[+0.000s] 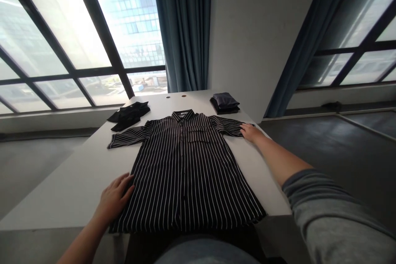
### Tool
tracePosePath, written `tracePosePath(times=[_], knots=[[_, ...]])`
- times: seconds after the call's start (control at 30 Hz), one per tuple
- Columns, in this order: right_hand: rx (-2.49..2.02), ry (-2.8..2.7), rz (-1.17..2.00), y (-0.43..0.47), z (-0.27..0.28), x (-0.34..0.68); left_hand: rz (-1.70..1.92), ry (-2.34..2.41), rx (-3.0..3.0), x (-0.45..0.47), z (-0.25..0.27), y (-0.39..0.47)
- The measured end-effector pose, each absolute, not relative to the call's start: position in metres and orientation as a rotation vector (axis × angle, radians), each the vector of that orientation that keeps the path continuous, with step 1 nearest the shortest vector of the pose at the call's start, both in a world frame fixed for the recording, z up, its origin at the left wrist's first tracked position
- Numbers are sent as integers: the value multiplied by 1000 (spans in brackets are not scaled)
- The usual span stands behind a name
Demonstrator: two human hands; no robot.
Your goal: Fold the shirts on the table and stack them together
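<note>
A black short-sleeved shirt (182,169) with thin white stripes lies spread flat, front side up, its collar pointing away from me and its hem at the near table edge. My left hand (116,195) rests at the shirt's left side near the hem, fingers stretched out and thumb apart. On the right, my right hand (251,133) lies flat over the end of the right sleeve (230,126), touching the cloth. The left sleeve (128,136) extends out to the side, untouched.
The shirt lies on a white table (83,177). Crumpled black cloth (131,113) sits at the far left, and a stack of folded dark garments (225,102) at the far right. Two small round pieces, one dark (168,97) and one brownish (183,96), lie near the far edge.
</note>
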State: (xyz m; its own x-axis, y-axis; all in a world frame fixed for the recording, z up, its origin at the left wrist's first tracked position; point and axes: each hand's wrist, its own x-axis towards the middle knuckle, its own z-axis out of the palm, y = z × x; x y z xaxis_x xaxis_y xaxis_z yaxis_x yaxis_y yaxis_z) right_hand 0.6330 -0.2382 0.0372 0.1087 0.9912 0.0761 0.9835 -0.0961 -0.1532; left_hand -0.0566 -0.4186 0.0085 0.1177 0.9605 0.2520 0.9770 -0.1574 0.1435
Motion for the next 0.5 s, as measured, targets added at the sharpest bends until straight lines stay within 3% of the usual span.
tracePosePath(times=[0.3,0.5], knots=[[-2602,-1679,206,-217,-2,671,-416,-1972,-2353,-75,-5,-425],[-2551,-1695,-97,-197,18,655,-394,-1991,-2372,-66,21,-374]])
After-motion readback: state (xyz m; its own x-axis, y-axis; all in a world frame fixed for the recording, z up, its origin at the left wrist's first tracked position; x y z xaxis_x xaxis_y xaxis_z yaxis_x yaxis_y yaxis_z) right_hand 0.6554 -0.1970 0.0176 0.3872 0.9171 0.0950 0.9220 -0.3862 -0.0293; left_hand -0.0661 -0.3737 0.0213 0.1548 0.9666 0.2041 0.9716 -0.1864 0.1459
